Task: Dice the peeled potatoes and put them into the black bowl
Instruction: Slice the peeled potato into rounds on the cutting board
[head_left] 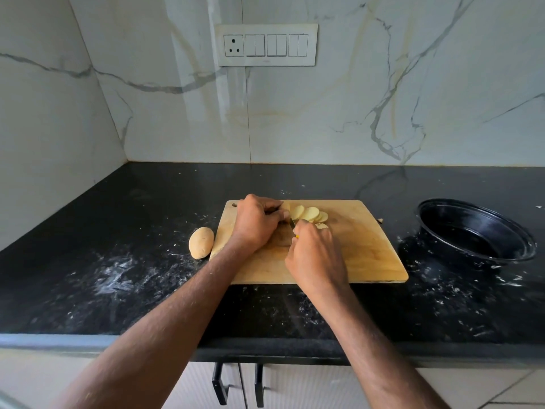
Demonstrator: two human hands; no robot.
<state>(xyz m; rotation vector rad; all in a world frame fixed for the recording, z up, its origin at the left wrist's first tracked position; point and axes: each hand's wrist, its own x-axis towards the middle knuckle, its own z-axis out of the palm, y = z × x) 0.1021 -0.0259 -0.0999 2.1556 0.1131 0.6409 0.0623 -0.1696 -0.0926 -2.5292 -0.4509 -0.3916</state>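
A wooden cutting board [368, 255] lies on the black counter. Several pale round potato slices [309, 214] fan out at its far middle. My left hand [256, 224] curls over the uncut end of that potato, which it mostly hides. My right hand [317, 255] grips a knife; only a bit of its blade [292, 222] and a yellow spot of handle show between the hands. A whole peeled potato [201, 242] rests on the counter just left of the board. The black bowl [474, 231] stands to the right of the board, with nothing visible inside.
The black counter [118, 261] is smeared with white starch marks and specks. A small potato scrap [380, 220] lies just off the board's right edge. A marble wall with a switch panel [267, 45] stands behind. Cabinet handles [219, 382] sit below the counter's front edge.
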